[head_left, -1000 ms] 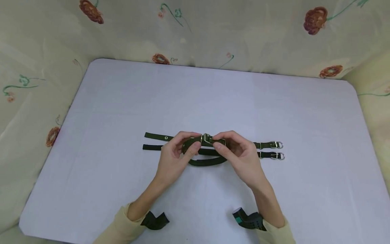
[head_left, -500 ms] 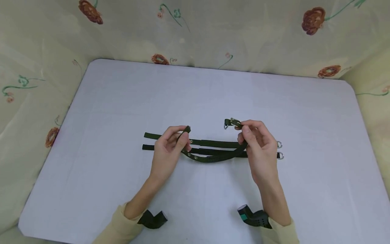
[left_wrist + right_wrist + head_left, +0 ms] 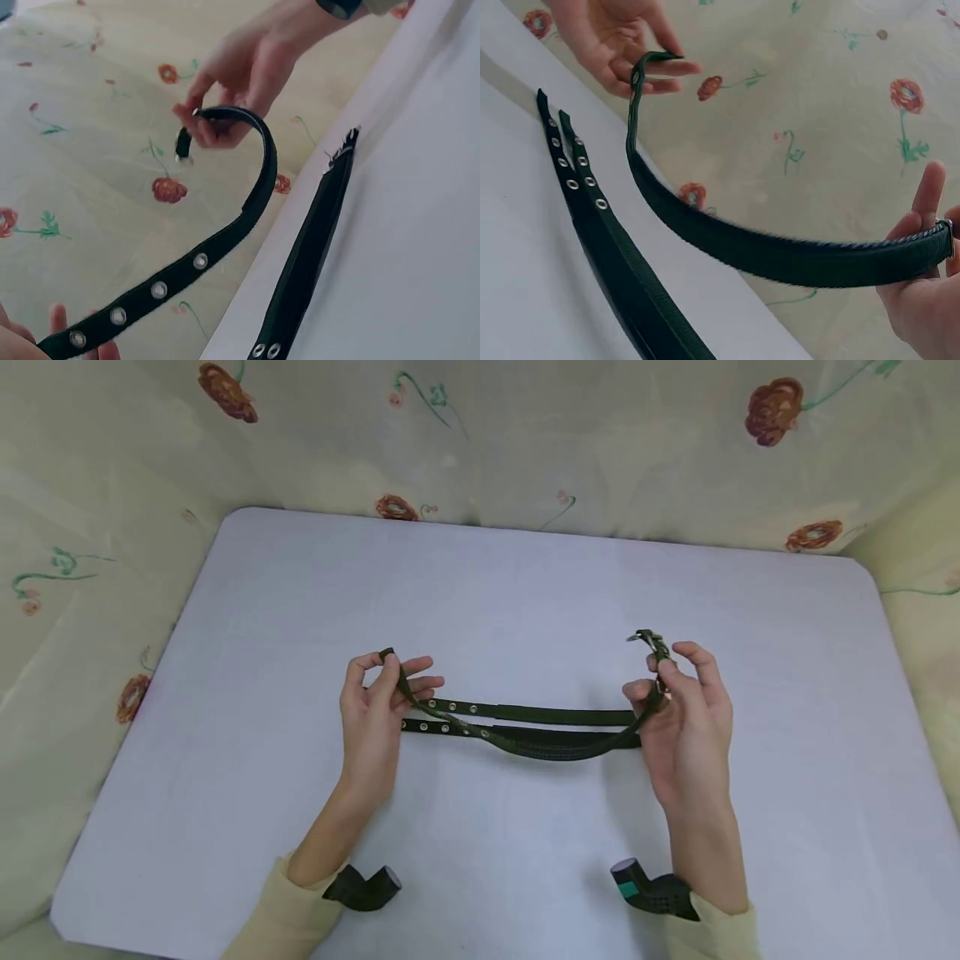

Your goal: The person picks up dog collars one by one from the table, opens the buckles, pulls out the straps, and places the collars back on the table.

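A dark green pet collar [image 3: 555, 758] with metal eyelets hangs in a sagging curve between both hands, above the table. My left hand [image 3: 371, 722] pinches its eyelet end between thumb and index finger, the other fingers spread. Near the buckle [image 3: 652, 642], my right hand [image 3: 686, 735] pinches the other end. Beneath it lie a second green collar [image 3: 555, 716] and a black collar [image 3: 525, 732], side by side. Their outer ends are hidden behind the hands in the head view. Eyelets along the held collar [image 3: 159, 290] face the left wrist camera.
The white table [image 3: 480, 593] has a floral curtain [image 3: 600, 443] behind it and at both sides. A wrist camera mount [image 3: 363, 889] sits on the left wrist, and another mount [image 3: 652, 889] on the right wrist.
Both hands first held the collar bunched together at its buckle. They have since moved apart, left and right, and the collar has opened out into a long curve.
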`<action>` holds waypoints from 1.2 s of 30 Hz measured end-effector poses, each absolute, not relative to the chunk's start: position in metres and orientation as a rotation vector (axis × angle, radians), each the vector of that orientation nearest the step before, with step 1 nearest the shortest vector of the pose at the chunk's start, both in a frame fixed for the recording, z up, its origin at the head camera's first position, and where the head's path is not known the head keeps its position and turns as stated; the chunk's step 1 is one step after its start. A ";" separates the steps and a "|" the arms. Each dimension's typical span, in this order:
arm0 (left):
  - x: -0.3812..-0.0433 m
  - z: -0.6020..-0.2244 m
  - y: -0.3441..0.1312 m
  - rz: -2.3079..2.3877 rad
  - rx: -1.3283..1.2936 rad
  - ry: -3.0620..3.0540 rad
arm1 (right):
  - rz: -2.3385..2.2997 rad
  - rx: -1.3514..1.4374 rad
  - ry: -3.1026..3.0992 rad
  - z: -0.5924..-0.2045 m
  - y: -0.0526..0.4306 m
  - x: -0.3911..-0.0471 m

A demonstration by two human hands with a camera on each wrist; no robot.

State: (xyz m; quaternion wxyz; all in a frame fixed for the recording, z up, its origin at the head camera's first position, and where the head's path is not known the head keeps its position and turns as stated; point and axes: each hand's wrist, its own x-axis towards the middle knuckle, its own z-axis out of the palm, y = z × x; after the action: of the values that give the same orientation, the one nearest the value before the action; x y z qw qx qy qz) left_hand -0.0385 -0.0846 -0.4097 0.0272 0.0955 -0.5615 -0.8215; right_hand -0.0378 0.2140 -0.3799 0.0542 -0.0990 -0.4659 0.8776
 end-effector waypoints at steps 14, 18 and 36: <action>-0.063 -0.408 -0.158 -2.534 0.408 -2.119 | 2.300 -0.540 -1.639 -0.395 0.262 -0.049; -0.073 -0.413 -0.169 -2.179 0.324 -2.549 | 1.557 -0.634 -2.356 -0.405 0.267 -0.055; -0.110 -0.423 -0.189 -1.190 -0.078 -3.271 | 0.826 -0.293 -3.201 -0.421 0.304 -0.085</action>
State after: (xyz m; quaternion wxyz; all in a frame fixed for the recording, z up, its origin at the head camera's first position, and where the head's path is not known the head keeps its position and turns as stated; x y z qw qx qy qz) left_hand -0.1104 -0.1885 -0.4232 -0.1693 -0.0221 -0.9260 -0.3368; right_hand -0.0846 0.3036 -0.4211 -0.0884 -0.0878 -0.9607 0.2479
